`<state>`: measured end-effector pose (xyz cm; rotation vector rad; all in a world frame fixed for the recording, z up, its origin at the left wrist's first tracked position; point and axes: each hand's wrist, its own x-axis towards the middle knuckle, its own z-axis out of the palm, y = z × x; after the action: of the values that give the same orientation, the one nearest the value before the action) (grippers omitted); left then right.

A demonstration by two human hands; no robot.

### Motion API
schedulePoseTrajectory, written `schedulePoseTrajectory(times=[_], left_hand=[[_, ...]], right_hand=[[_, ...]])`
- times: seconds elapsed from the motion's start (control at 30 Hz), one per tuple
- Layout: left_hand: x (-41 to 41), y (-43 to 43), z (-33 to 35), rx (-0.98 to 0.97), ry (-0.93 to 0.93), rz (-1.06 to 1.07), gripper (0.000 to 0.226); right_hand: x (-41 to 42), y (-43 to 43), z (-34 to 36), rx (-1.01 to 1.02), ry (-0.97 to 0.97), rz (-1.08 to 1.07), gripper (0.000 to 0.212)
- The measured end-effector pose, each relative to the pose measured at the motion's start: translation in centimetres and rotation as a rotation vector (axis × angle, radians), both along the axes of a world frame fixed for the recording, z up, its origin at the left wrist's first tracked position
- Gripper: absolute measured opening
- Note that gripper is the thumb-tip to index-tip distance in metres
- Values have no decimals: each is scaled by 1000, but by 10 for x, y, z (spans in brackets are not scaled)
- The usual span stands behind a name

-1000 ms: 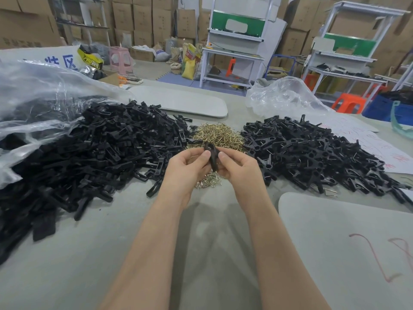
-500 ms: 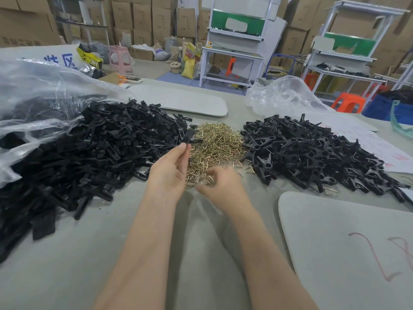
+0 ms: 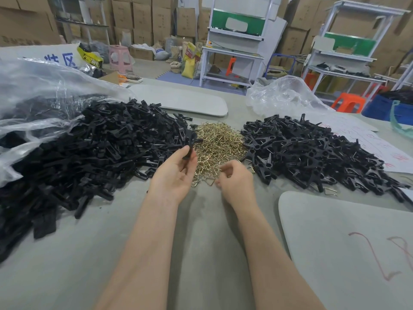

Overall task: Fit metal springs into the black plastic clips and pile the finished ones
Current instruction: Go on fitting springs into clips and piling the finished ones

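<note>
**Clip pinched in the left grip beside the spring heap**

The left grip point(image 3: 176, 173) pinches one black plastic clip point(image 3: 188, 145) between thumb and fingertips, raised at the left edge of the heap of brass-coloured springs point(image 3: 220, 142) at 12 o'clock. The right grip point(image 3: 237, 180) is curled over the heap's near edge; I cannot tell whether it holds a spring. Loose clips point(image 3: 89, 153) bank up at 9 o'clock, spilling from a clear bag point(image 3: 33, 97). Sprung clips point(image 3: 312, 157) pile at 3 o'clock. Bare counter point(image 3: 201, 253) lies open at 6 o'clock, bounded at 4 o'clock by the rounded edge of a grey board point(image 3: 346, 253) with an unreadable red scrawl. At 11 o'clock a yellow pack point(image 3: 89, 58) reads "PRO…", beside blue characters point(image 3: 62, 60) that are cut off.
</note>
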<state>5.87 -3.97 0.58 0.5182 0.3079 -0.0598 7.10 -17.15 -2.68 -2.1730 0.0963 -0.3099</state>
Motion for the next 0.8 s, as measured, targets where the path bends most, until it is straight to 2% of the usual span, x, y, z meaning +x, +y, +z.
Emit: schedulePoseTrajectory(times=[0.2, 0.4, 0.6, 0.8], left_hand=[[0, 0, -1, 4, -21, -34, 5], [4, -1, -7, 125, 51, -84, 6], [6, 0, -11, 114, 26, -50, 4], [4, -8, -9, 312, -94, -75, 4]], right_hand=[[4, -4, -1, 137, 10, 26, 15], [7, -9, 0, 452, 48, 47, 19], [6, -9, 3, 467, 51, 60, 24], [-1, -7, 17, 581, 10, 151, 25]])
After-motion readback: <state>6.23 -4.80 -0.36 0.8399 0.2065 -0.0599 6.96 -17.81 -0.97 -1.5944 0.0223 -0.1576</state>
